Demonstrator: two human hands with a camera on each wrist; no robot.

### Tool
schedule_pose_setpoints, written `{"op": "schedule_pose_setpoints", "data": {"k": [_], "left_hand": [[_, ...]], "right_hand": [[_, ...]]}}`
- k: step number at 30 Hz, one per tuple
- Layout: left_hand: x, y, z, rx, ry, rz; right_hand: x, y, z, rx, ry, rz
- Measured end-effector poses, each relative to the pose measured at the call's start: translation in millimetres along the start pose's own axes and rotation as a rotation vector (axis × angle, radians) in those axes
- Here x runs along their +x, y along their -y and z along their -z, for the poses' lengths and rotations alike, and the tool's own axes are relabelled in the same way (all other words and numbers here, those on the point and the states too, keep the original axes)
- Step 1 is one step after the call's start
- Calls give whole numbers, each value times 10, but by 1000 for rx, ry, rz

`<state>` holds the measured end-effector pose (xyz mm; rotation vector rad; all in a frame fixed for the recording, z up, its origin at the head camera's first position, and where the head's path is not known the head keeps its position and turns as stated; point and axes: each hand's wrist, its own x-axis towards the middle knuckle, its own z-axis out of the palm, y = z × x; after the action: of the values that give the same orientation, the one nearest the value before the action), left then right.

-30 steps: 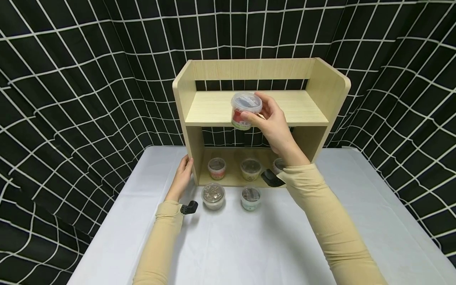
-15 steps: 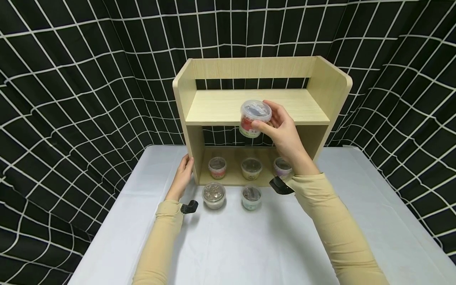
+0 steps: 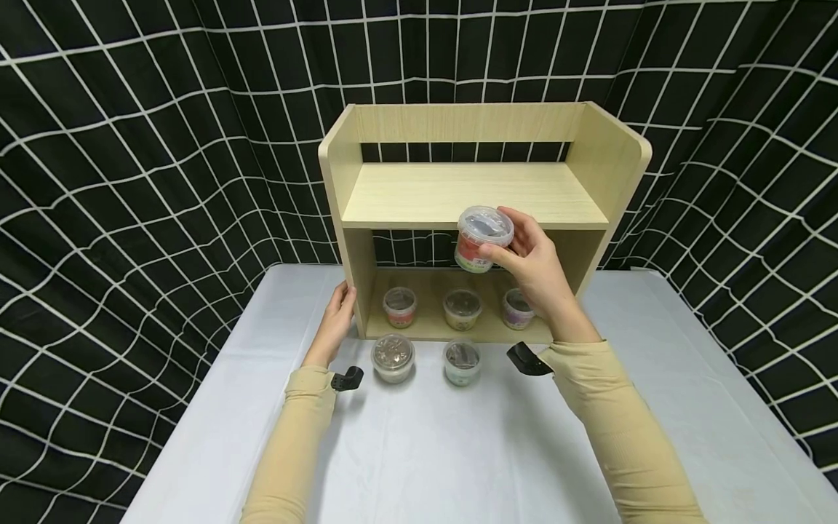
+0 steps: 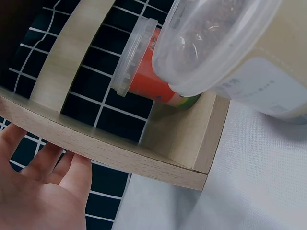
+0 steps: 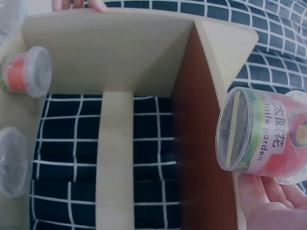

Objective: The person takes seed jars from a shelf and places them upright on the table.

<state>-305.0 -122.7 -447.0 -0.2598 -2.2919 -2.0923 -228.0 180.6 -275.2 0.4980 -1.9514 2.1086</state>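
Observation:
My right hand (image 3: 540, 269) grips a lidded clear plastic tub (image 3: 473, 253) in front of the wooden shelf unit (image 3: 471, 225), just below its middle board. In the right wrist view the tub (image 5: 276, 136) has a red and green label reading "my little garden". My left hand (image 3: 336, 320) rests against the outside of the unit's left panel. The left wrist view shows that hand's fingers (image 4: 79, 175) fairly straight along the panel, with no tub in them.
On the bottom board stand a red-labelled tub (image 3: 399, 309), a yellowish one (image 3: 462, 311) and a purple one (image 3: 517, 311). A whitish tub (image 3: 393, 360) and a pale green one (image 3: 461, 364) stand on the white tablecloth (image 3: 419, 451) in front. Black grid curtains (image 3: 131, 182) surround the table.
My right hand has brought the held tub down and to the right, from in front of the upper board to below its edge. The purple tub has come into fuller view. My left hand stays put.

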Motion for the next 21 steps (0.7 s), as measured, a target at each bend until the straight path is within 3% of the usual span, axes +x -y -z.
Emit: {"op": "schedule_pose_setpoints", "data": {"k": [14,21], "left_hand": [[16,10,1,9,-5,-3],[8,15,2,17,-3,6]], "right_hand": [[-151,-176,200,-53,-51,-20],[-226,-237,273,-23,-47,-29]]}}
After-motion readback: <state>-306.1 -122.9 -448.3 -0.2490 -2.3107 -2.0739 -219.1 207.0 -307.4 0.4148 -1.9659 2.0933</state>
